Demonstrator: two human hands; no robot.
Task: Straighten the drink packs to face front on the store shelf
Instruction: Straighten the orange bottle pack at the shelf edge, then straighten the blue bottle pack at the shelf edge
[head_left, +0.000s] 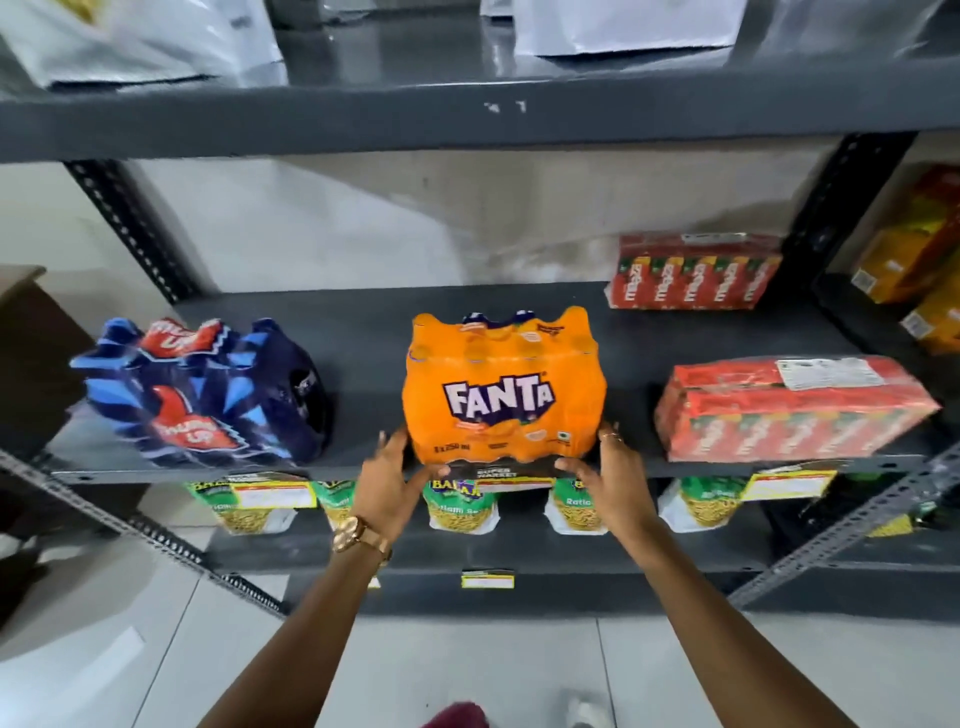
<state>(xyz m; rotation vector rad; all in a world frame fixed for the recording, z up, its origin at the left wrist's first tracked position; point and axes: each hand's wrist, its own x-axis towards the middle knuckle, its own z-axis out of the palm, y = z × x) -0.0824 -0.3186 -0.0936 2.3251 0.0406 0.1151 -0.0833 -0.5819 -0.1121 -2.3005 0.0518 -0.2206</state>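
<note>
Now squaring the Fanta pack (503, 387) at the shelf (363, 332) edge.
Left hand (387, 483) and right hand (605, 470) clamp its lower corners, fingers spread; an uneven pull could tip it forward off the lip.

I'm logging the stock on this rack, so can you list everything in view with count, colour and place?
Fanta pack: one, orange, middle shelf centre, at the front edge, logo facing front.
Thums Up pack: one, dark blue and red, middle shelf left, turned askew.
Front juice carton pack: one, red, middle shelf right, angled.
Rear juice carton pack: one, red, middle shelf, back right.
Snack pouches: at least five, green and white, shelf below.
White bags: several, top shelf.
Price tags: yellow and white, on shelf edges.
Left hand: at the Fanta pack's lower left corner, watch on wrist.
Right hand: at its lower right corner.
</note>
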